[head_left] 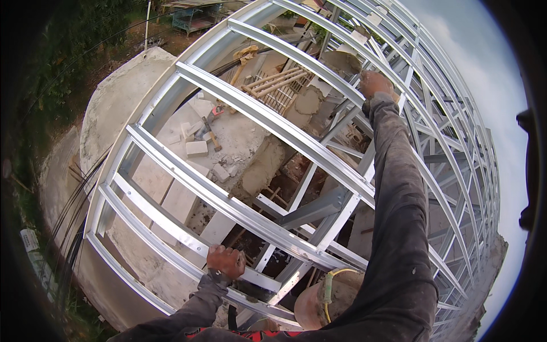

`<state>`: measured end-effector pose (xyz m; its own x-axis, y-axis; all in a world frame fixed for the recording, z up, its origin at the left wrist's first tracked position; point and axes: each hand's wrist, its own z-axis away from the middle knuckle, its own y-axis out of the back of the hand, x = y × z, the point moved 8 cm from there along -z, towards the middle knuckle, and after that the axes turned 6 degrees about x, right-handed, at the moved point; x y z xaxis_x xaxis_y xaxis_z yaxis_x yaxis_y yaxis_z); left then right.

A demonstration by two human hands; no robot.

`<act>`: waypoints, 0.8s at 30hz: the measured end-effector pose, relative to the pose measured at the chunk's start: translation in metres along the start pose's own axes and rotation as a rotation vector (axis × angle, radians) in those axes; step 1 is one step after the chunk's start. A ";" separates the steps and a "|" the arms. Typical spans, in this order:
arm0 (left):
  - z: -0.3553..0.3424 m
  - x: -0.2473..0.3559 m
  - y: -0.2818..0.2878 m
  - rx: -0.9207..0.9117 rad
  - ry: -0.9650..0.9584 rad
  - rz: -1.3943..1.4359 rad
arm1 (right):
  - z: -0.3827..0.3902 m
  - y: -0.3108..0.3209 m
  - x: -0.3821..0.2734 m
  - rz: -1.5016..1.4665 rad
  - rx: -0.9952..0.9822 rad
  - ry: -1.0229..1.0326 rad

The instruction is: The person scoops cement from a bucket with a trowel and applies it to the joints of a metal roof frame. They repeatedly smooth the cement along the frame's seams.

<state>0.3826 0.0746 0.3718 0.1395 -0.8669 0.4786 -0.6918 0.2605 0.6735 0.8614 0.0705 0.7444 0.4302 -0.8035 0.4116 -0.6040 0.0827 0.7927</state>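
Observation:
My left hand [227,261] is closed around a short silver roof batten [160,218] near the lower middle. Farther off, to the upper right, my right hand [377,84] is curled into a fist among the metal roof members. What its fingers hold is hidden; a grey mortar-covered patch [341,61] shows just left of it. Beside my right forearm, a mortar-stained bucket [312,305] with a yellow handle sits low in the frame. Long shiny battens [273,122] run across between my two hands.
Through the frame, a concrete slab below carries a hammer [212,134], a red-handled tool [216,112], white blocks [196,149] and wooden poles [279,81]. A mortar-topped wall [262,165] crosses underneath. Dark cables [74,219] hang at the left; more trusses [450,137] fill the right.

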 end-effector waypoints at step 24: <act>0.011 0.000 -0.024 -0.104 -0.036 -0.243 | 0.581 0.165 0.126 -0.492 -0.798 -0.323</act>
<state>0.3915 0.0640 0.3498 0.2661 -0.9234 0.2765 -0.5643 0.0833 0.8213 0.4258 -0.3598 0.6661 0.2364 -0.9672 -0.0933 0.2726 -0.0262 0.9618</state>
